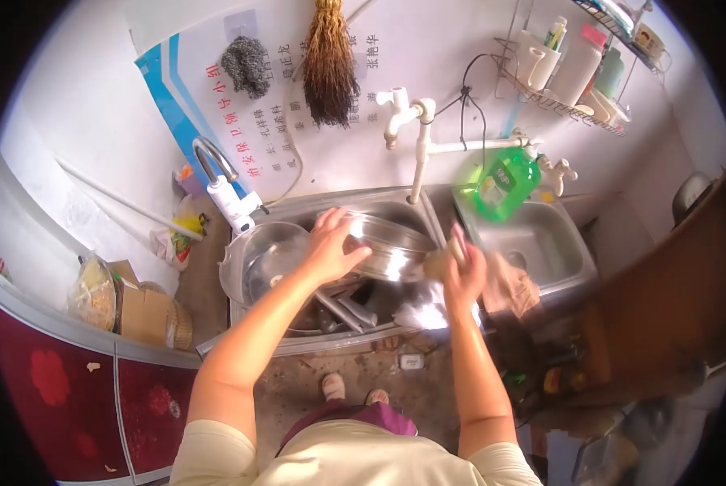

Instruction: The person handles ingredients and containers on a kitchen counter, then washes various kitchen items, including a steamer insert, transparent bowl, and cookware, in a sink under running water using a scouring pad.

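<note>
Metal basin, round and silvery, with bright highlights.

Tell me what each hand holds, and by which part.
The left hand grips the metal pan by its left side; the right hand is blurred, so its hold cannot be told.

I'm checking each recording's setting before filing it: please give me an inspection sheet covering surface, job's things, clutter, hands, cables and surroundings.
Surface: large metal sink on the left, small basin on the right.
Job's things: metal pot above the large sink; pale item, too blurred to identify.
Clutter: round metal bowl in the large sink; green bottle behind the small basin; brownish cloth at its near left corner.
Hands: left hand holds the pot's left side; right hand, blurred, holds the pale item.
Cables: black cable against the wall.
Surroundings: broom, wall tap, wire rack.
</note>
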A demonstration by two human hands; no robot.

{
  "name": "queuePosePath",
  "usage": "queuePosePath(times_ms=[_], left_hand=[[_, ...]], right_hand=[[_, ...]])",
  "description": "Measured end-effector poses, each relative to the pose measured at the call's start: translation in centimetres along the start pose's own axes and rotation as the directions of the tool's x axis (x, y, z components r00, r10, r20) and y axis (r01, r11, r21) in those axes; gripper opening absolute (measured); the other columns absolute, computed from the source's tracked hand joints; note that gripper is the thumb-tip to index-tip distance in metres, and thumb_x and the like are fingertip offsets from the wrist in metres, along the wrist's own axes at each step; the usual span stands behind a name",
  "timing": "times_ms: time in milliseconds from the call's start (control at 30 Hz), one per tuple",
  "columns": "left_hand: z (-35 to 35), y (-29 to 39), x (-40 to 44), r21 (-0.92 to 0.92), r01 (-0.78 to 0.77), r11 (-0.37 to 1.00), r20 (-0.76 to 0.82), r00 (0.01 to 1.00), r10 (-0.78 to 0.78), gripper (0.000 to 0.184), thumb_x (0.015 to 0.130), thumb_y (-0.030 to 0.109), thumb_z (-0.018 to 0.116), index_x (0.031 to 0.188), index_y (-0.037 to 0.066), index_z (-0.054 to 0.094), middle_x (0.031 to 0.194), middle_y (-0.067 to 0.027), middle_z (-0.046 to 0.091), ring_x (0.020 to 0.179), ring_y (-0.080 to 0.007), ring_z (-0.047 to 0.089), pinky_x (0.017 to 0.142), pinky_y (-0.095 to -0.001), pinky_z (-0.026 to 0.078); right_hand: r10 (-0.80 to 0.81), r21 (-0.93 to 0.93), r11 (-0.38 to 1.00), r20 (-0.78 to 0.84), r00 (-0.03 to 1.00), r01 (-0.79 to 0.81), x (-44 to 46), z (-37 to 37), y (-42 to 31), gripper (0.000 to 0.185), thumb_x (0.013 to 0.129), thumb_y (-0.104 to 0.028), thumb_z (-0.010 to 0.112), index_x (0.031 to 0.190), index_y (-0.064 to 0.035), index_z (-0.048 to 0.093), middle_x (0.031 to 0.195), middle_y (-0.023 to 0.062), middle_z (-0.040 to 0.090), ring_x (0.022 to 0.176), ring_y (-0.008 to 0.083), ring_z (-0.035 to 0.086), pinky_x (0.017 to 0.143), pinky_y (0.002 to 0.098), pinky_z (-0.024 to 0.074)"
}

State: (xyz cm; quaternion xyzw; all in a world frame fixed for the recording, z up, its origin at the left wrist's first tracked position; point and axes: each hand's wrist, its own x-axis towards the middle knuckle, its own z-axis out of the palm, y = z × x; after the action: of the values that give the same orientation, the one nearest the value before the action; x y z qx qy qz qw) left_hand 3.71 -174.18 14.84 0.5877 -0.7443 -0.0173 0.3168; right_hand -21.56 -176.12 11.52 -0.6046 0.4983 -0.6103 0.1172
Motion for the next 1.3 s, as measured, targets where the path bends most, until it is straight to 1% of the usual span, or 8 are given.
queuePosePath(times_ms=[133,167,300,400,600,967,1133,1300], left_hand=[[-0.4,-1.5,3.0,-0.086,-0.115,0.99,0.437,0.888,0.141,0.046,0.064,0.042,0.071,0.092,0.006,0.062,0.095,-0.0107,0.059,0.097,-0.0283,0.051,0.091,-0.0435,0.033],[-0.1,-2.0,3.2,-0.113,-0.177,0.978,0.397,0.894,0.208,0.04,0.064,0.043,0.072,0.074,0.005,0.063,0.071,-0.0092,0.059,0.077,-0.0271,0.055,0.077,-0.0404,0.039],[-0.3,-2.4,4.4,-0.204,-0.151,0.967,0.337,0.917,0.214,0.04,0.068,0.042,0.07,0.063,0.004,0.059,0.054,-0.0107,0.051,0.055,-0.0223,0.055,0.056,-0.0359,0.042],[-0.9,-2.5,5.9,-0.335,0.157,0.929,0.296,0.954,-0.054,0.041,0.074,0.041,0.067,0.062,0.003,0.057,0.05,-0.0072,0.05,0.049,-0.0138,0.052,0.05,-0.0318,0.041],[-4.4,-2.8,8.1,-0.809,0.407,0.423,0.319,0.91,-0.266,0.038,0.085,0.038,0.056,0.069,0.004,0.054,0.058,-0.0012,0.053,0.047,-0.0081,0.052,0.041,-0.0204,0.039],[-6.2,-2.4,5.8,-0.427,0.08,0.901,-0.17,0.971,-0.167,0.037,0.079,0.029,0.064,0.058,0.001,0.052,0.048,-0.0045,0.045,0.046,-0.0119,0.041,0.045,-0.0272,0.033],[-6.3,-2.5,3.9,-0.236,-0.116,0.965,-0.323,0.946,0.035,0.038,0.071,0.026,0.071,0.052,0.004,0.047,0.047,-0.0052,0.043,0.044,-0.0213,0.04,0.045,-0.03,0.031],[-7.6,-2.8,2.2,-0.218,-0.025,0.976,-0.382,0.922,-0.062,0.037,0.074,0.025,0.069,0.054,0.002,0.049,0.049,-0.0064,0.042,0.044,-0.0194,0.039,0.046,-0.029,0.03]], right_hand=[[-0.062,0.013,0.998,0.004,0.998,0.062,1.6,1.9,-0.6,0.02,0.076,-0.001,0.059,0.095,-0.001,0.054,0.087,0.0101,0.056,0.082,0.0184,0.056,0.074,0.0281,0.0429],[-0.005,0.046,0.999,0.016,1.0,0.004,1.7,2.2,-0.9,0.02,0.076,-0.001,0.058,0.095,-0.0009,0.054,0.085,0.0095,0.056,0.081,0.0171,0.055,0.073,0.0273,0.0428],[0.002,0.051,0.999,-0.061,0.998,0.001,2.3,2.9,-3.1,0.022,0.077,0.003,0.055,0.099,0.0001,0.053,0.09,0.0107,0.058,0.083,0.0179,0.057,0.075,0.0276,0.0442],[0.018,0.089,0.996,-0.181,0.983,-0.002,2.1,2.9,-4.2,0.023,0.082,0.0,0.055,0.103,0.0015,0.05,0.094,0.0075,0.055,0.086,0.0132,0.053,0.078,0.0246,0.0424],[0.032,0.111,0.994,-0.239,0.971,-0.005,0.3,3.0,-2.1,0.022,0.084,-0.002,0.056,0.103,0.0019,0.048,0.095,0.0061,0.053,0.086,0.0109,0.052,0.077,0.0214,0.0407],[0.233,0.022,0.962,0.453,0.86,-0.273,-1.4,4.0,4.8,0.038,0.075,0.007,0.051,0.112,-0.0009,0.046,0.115,0.0161,0.056,0.109,0.0252,0.052,0.089,0.0322,0.0421],[0.147,-0.08,0.989,0.576,0.804,-0.123,-0.3,3.7,4.7,0.037,0.074,0.001,0.055,0.11,-0.0048,0.05,0.098,0.0187,0.06,0.092,0.0322,0.059,0.076,0.0357,0.0475],[0.091,-0.084,0.995,0.67,0.736,-0.047,-0.5,4.3,5.5,0.031,0.077,-0.002,0.054,0.107,-0.0039,0.053,0.095,0.0192,0.061,0.088,0.0329,0.06,0.071,0.0363,0.0481]])
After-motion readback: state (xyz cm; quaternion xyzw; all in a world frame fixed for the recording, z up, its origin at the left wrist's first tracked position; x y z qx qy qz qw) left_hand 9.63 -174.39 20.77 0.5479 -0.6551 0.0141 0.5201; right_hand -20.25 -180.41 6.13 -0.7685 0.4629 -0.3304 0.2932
